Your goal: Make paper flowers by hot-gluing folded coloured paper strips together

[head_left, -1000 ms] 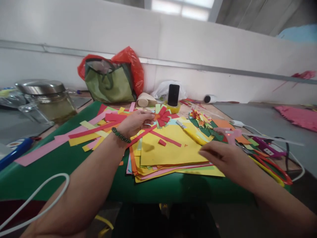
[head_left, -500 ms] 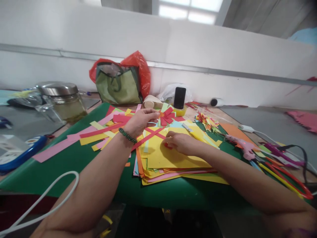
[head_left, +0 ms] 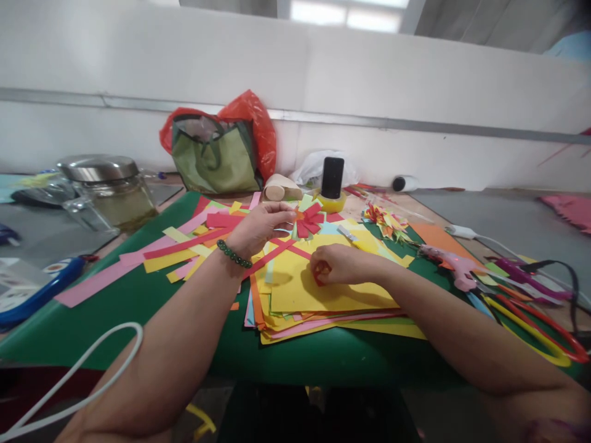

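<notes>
Head cam: L fingers [head_left: 282, 216] clamped on flower [head_left: 311, 219], R fingers [head_left: 319, 257] on red scrap [head_left: 319, 279], well behind near edge of yellow stack [head_left: 295, 297].

The right hand [head_left: 339, 264] covers most of a red scrap [head_left: 320, 272], so whether it is pinched or only touched is unclear. The left hand [head_left: 265, 224] hides one edge of the flower [head_left: 310, 220]. The knife's [head_left: 367, 242] lower end disappears behind the right hand and forearm. The left edge cuts off the blue tool [head_left: 46, 303] and the white cord [head_left: 139, 339]; the right, the pink sheet [head_left: 566, 212]. The bag's [head_left: 215, 160] contents are too blurred to name.
</notes>
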